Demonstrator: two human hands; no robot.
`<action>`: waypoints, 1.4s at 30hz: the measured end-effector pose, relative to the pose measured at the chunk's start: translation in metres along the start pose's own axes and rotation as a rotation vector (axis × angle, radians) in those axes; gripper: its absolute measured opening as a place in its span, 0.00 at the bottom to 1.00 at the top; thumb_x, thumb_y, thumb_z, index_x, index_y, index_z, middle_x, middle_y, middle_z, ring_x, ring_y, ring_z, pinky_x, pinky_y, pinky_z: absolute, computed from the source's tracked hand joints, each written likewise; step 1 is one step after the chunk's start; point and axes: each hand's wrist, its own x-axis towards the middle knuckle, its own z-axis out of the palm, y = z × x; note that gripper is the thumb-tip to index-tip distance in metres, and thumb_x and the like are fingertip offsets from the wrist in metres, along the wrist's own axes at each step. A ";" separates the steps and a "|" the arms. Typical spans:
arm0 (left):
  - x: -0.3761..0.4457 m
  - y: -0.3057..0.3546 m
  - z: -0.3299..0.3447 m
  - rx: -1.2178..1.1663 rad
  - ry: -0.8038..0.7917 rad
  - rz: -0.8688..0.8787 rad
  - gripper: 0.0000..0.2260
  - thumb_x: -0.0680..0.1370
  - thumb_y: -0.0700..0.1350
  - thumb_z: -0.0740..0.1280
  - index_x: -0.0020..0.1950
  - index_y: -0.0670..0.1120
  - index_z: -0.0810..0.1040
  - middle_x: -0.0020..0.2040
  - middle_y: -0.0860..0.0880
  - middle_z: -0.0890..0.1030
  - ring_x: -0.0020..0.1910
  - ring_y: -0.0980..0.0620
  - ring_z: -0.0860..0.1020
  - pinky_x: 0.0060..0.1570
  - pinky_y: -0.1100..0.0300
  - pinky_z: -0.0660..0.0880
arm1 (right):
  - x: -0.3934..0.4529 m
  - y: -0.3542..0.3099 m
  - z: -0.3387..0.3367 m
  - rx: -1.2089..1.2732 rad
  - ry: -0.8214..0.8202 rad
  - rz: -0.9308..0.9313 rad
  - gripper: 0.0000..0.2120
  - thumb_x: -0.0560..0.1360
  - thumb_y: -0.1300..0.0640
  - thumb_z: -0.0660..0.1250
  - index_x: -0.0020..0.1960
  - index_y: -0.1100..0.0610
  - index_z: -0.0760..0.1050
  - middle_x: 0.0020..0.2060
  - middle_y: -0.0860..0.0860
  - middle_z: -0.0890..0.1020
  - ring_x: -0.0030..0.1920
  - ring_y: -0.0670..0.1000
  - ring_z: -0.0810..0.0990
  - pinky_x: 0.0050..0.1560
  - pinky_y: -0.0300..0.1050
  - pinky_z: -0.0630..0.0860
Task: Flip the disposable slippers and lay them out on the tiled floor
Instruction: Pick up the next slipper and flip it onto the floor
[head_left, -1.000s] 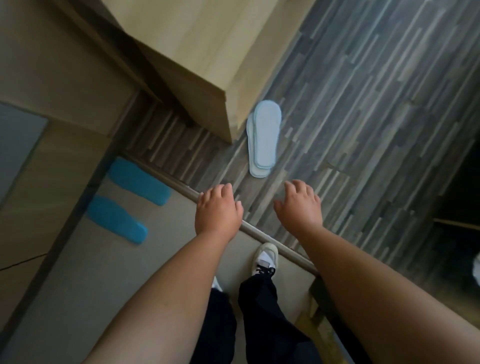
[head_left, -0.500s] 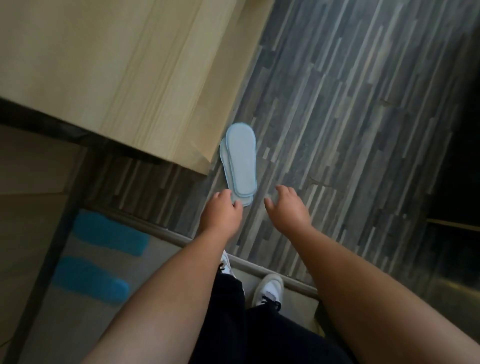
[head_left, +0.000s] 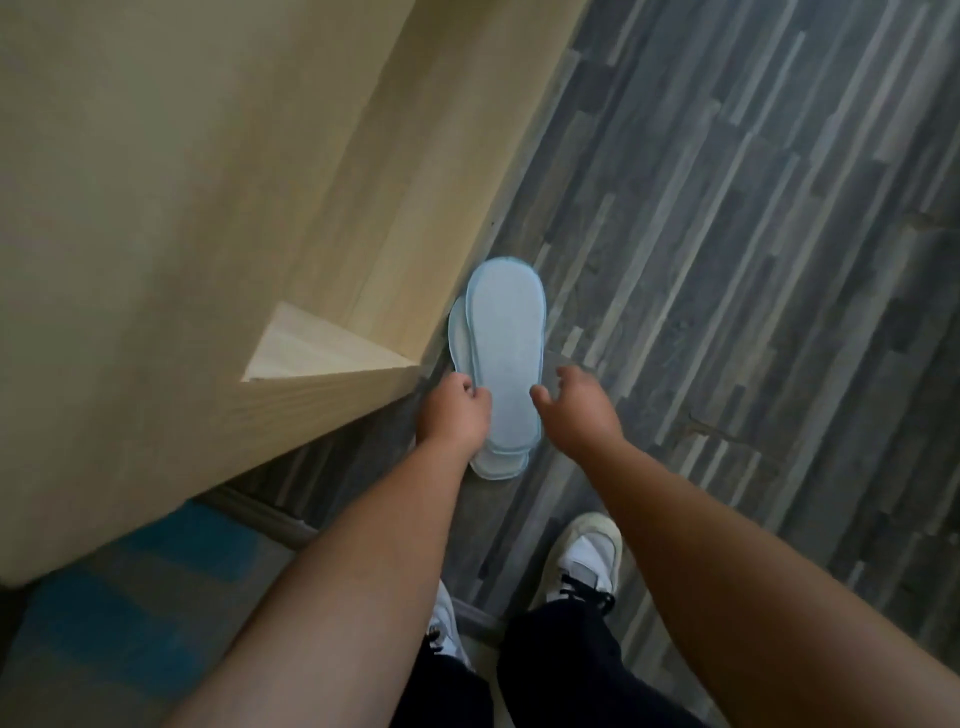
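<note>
Change since earlier: both hands have come forward and down to the slippers, which now sit between them; a moment ago the hands were short of the pair, and the view has closed in on it.
Slippers: two pale blue disposable slippers (head_left: 503, 353) lie stacked sole-up on the tiled floor (head_left: 727, 291), the upper one shifted slightly right of the lower, just beside the corner of a light wooden cabinet (head_left: 218, 208).
Left hand: the left hand (head_left: 454, 415) is curled at the left edge of the stack, fingertips touching it or nearly so; I cannot tell whether it grips yet.
Right hand: the right hand (head_left: 576, 410) is spread and released, near the right edge, holding nothing.
Step in hand: likely taking hold of the pair, not yet flipped or separated.
Person's feet: a white shoe (head_left: 584, 558) stands close behind the stack.
Risk, grip: a pinch on the top slipper alone may leave the lower one behind or drag it askew.
Risk, cabinet: the flip could knock the slippers against the cabinet, since they lie so close.
Risk, flimsiness: thin soles may fold or flop when lifted by one edge.
</note>
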 end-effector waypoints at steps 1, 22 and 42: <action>0.013 0.000 0.007 0.003 -0.005 -0.002 0.11 0.79 0.48 0.61 0.57 0.45 0.75 0.56 0.45 0.80 0.54 0.43 0.79 0.54 0.52 0.75 | 0.013 0.003 0.005 0.017 -0.006 0.008 0.27 0.79 0.46 0.62 0.72 0.60 0.66 0.68 0.60 0.72 0.66 0.60 0.73 0.63 0.52 0.70; -0.040 0.018 -0.011 -0.090 0.001 0.072 0.09 0.81 0.46 0.61 0.45 0.43 0.76 0.44 0.42 0.81 0.41 0.44 0.77 0.42 0.56 0.71 | -0.032 0.015 -0.034 0.243 -0.012 0.078 0.10 0.77 0.55 0.65 0.46 0.62 0.78 0.37 0.55 0.78 0.40 0.55 0.76 0.39 0.44 0.70; -0.211 -0.066 -0.065 -0.111 -0.083 0.029 0.04 0.78 0.45 0.64 0.43 0.48 0.74 0.47 0.42 0.83 0.47 0.41 0.81 0.49 0.52 0.77 | -0.213 0.012 -0.036 0.188 -0.195 0.130 0.07 0.75 0.58 0.70 0.39 0.59 0.76 0.34 0.56 0.81 0.36 0.54 0.78 0.41 0.49 0.77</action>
